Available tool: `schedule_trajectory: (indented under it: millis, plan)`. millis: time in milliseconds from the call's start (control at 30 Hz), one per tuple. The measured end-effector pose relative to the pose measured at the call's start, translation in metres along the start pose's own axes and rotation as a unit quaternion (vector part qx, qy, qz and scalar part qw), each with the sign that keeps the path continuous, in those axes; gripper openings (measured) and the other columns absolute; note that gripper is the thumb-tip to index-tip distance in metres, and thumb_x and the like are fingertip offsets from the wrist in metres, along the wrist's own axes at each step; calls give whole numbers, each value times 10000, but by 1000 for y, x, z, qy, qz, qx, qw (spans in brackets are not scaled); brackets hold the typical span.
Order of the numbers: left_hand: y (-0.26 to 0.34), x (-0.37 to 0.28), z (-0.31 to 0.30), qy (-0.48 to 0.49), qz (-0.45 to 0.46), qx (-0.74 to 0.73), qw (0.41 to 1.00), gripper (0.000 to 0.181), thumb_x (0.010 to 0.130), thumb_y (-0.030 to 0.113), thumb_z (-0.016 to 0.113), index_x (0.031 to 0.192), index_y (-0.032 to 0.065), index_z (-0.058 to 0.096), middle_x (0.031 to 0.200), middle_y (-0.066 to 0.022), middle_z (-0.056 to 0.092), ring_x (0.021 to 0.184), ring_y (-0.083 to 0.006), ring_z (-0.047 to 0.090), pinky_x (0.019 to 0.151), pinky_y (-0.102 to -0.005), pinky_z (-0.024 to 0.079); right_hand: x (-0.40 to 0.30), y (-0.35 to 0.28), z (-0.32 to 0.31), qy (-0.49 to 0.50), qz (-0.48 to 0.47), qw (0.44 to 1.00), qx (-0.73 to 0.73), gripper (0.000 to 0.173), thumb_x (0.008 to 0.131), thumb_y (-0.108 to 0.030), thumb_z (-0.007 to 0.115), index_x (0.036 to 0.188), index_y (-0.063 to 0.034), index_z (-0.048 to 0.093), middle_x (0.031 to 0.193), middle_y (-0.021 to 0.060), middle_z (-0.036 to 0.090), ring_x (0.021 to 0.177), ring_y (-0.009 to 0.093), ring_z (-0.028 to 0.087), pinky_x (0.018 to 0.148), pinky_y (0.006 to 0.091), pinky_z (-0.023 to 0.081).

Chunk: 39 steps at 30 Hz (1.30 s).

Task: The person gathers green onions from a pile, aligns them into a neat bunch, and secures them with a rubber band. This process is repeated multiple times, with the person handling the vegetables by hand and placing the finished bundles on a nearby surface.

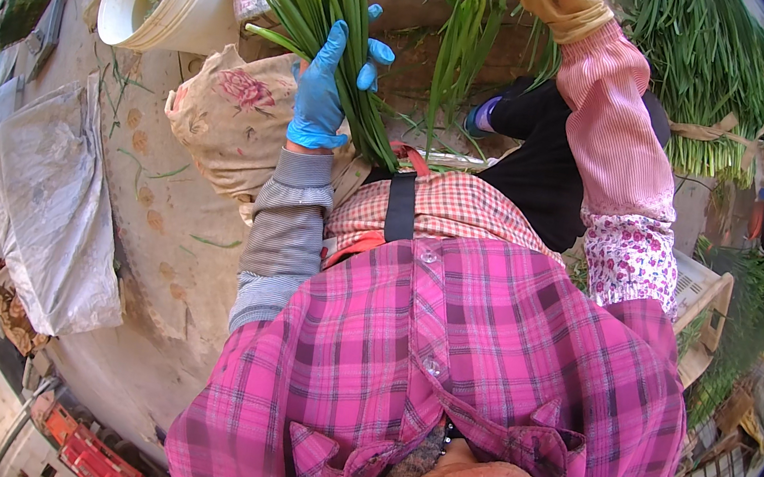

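My left hand [321,96], in a blue disposable glove, grips a bunch of long green leaves [347,60] that look like garlic chives. The thumb lies across the front of the bunch, and the other fingers wrap round behind it. Its lower end reaches down to my checked apron [459,202]. At the top edge of the view is my right hand [561,1] in a tan glove, its fingers partly cut off. Loose green leaves [460,53] hang down from it, left of the wrist.
A white plastic bucket [199,4] stands at the upper left beside a flower-patterned cloth [240,104]. A large tied bundle of chives [707,79] lies at the upper right. Further left is a whitish plastic sheet [56,210]. A plastic crate [703,302] sits by my right elbow.
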<state>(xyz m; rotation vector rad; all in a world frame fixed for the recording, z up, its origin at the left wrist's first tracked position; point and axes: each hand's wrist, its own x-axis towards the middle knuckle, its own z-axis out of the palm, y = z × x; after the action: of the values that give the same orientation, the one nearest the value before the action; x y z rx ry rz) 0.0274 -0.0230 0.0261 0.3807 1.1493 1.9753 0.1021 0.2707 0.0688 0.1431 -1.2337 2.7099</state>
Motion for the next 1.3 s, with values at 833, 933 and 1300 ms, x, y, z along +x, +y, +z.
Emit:
schedule_trajectory:
  millis: [833, 933, 1300]
  plan:
    - [-13, 5, -20, 77, -14, -23, 997, 450, 1032, 319, 578, 1334, -14, 578, 866, -74, 693, 559, -78, 515, 530, -253, 451, -7, -17, -54, 209, -4, 975, -75, 309, 1019, -353, 593, 1160, -85, 656, 1088, 91, 727, 1005, 250, 714, 829, 458, 591]
    - [-14, 4, -19, 86, -29, -30, 995, 435, 1035, 306, 575, 1341, -4, 569, 876, -70, 672, 570, -71, 488, 542, -241, 430, -12, -19, -65, 235, 29, 968, -86, 287, 1023, -338, 587, 1135, -87, 668, 1044, 86, 739, 957, 244, 721, 810, 449, 593]
    - [-15, 3, -19, 92, -23, -16, 995, 336, 1016, 251, 617, 1254, 16, 644, 826, -40, 677, 585, -82, 546, 508, -243, 452, -7, -11, -94, 313, -10, 945, -99, 235, 1026, -222, 568, 1103, -14, 644, 1046, 155, 729, 950, 305, 720, 823, 491, 602]
